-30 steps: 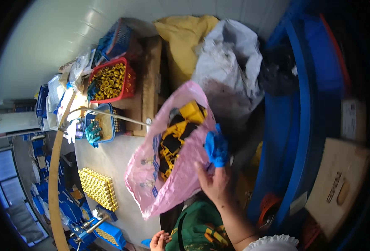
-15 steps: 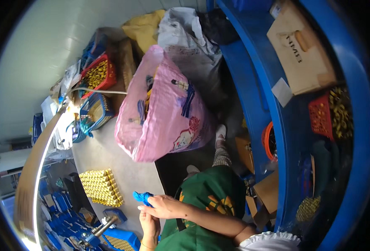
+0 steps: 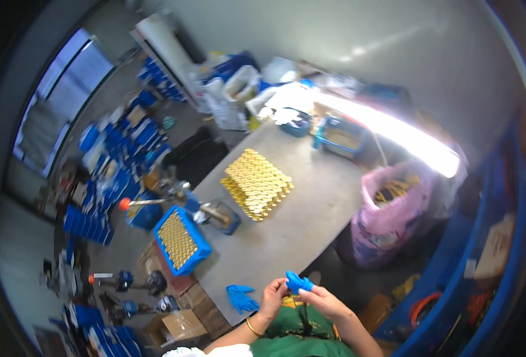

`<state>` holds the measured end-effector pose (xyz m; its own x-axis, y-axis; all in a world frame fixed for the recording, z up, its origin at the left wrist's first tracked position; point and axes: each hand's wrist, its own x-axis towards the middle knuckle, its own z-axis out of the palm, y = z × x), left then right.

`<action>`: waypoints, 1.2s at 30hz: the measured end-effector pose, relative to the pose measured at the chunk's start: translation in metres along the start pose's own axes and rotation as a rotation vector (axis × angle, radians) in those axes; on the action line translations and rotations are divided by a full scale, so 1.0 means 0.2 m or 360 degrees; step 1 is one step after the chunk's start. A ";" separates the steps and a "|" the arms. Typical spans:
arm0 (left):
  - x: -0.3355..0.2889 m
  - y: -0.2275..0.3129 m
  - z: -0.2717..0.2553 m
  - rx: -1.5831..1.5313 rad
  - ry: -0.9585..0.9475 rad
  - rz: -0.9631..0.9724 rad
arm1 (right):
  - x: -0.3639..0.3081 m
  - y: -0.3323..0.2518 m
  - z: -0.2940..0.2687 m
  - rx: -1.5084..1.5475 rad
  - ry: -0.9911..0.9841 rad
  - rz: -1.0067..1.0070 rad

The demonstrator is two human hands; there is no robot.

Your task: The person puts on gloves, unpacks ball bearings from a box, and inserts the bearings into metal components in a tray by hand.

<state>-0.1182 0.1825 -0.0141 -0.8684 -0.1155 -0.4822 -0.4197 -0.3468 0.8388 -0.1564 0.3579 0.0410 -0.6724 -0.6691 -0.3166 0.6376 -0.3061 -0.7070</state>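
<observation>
Right grip [image 3: 328,303] grasps a bunched blue glove [image 3: 298,282]; whether any fingers are inside it is unclear. The left grip [image 3: 272,298] curls beside it, and I cannot tell whether it pinches the edge. Since a second ago the view has swung left: the grey desk [image 3: 310,190] now fills the middle, the pink bag [image 3: 388,229] stands at the right, and the right grip has gone from its rim to meet the left before the green apron [image 3: 304,343]. A loose blue glove [image 3: 241,298] lies on the desk's near corner. The bunched one is bright, wrinkled and short, its long axis slanting, free end up-left.
</observation>
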 end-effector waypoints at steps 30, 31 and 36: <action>-1.73 0.03 -1.96 -0.0730 0.1460 0.0859 | 0.49 1.34 2.17 -0.1411 -0.1603 0.0838; -1.77 0.04 -1.97 -0.0762 0.1474 0.0942 | 0.51 1.37 2.21 -0.1235 -0.1692 0.0854; -1.94 -0.04 -2.04 -0.0502 0.2079 0.1004 | 0.46 1.59 2.33 -0.1007 -0.1917 0.1019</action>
<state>0.3305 -0.1507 0.0637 0.0369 -0.9951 -0.0922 0.1485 -0.0858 0.9852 0.1601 -0.1160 0.0824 0.5527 -0.8099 -0.1963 0.2211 0.3696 -0.9025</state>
